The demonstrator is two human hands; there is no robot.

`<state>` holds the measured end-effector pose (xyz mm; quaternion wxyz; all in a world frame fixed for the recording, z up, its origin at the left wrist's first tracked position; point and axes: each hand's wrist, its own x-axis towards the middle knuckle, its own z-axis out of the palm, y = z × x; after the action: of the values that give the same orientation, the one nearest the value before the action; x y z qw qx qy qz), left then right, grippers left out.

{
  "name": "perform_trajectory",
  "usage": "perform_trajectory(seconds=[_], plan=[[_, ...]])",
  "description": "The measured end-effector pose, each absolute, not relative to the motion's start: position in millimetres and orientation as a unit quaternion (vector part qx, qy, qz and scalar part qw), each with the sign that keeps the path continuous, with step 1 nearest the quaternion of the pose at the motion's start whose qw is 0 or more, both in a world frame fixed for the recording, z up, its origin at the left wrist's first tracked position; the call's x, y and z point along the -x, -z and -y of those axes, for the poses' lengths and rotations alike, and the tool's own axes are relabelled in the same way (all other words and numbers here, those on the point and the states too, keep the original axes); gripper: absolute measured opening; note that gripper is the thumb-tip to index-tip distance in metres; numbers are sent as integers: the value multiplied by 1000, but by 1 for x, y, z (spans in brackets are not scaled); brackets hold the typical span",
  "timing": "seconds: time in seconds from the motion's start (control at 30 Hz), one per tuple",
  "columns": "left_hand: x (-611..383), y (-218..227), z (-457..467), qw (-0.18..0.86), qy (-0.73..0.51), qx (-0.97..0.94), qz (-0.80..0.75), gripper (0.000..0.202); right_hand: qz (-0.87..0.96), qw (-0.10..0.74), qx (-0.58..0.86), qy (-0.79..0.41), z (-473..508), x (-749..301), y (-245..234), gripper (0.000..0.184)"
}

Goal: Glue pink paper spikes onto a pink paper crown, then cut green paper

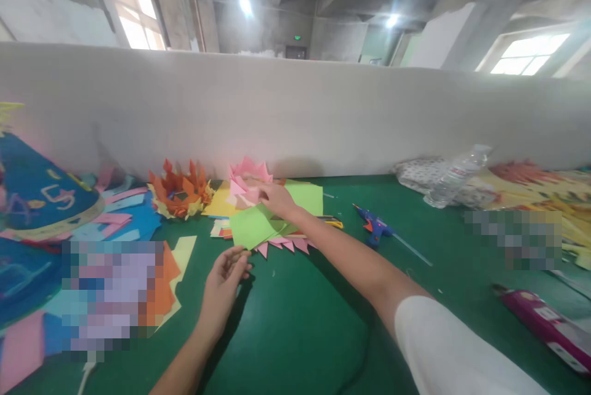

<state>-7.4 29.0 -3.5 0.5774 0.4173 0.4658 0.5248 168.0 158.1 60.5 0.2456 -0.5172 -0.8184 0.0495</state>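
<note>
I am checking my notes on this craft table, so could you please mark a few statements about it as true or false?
1. The right hand touches the pink paper crown. True.
2. The left hand holds the blue glue gun. False: the glue gun lies untouched on the green table, off to the right of both hands. The left hand is by the near corner of the green sheet.
3. The plastic bottle stands upright. False: it lies on its side.
4. The orange paper flower sits to the left of the pink paper crown. True.
</note>
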Motion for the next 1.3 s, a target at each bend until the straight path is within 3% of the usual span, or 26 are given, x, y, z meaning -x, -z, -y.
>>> perform_trajectory(seconds=[0.17,0.33,0.43,0.57,0.67,0.77,0.97,1.07,1.3], plan=[[8,-3,-26,698,-534,-318,-355,63,846,267,455,-80,-85,-183,-73,5],[0,-10,-16,710,-547,-301,-324,50,855,332,377,-128,-41,-192,-70,7],[-2,-13,-14,720,-558,-308,-274,52,869,313,356,-141,-38,-188,-70,8],[6,-19,-18,695,-607,-246,-298,20,835,352,368,-207,-38,-182,-64,31],[18,-21,-26,681,-639,-202,-294,10,787,396,421,-217,-38,-186,-50,50],[29,-24,-34,668,-672,-180,-264,7,828,331,431,-139,-39,-190,-36,47],[41,-32,-35,652,-701,-148,-246,16,907,140,397,-5,-58,-171,-25,17],[42,-32,-34,658,-696,-139,-252,16,901,122,416,3,-71,-157,-25,9],[39,-22,-36,669,-681,-120,-273,15,856,138,498,-9,-89,-136,-22,16]])
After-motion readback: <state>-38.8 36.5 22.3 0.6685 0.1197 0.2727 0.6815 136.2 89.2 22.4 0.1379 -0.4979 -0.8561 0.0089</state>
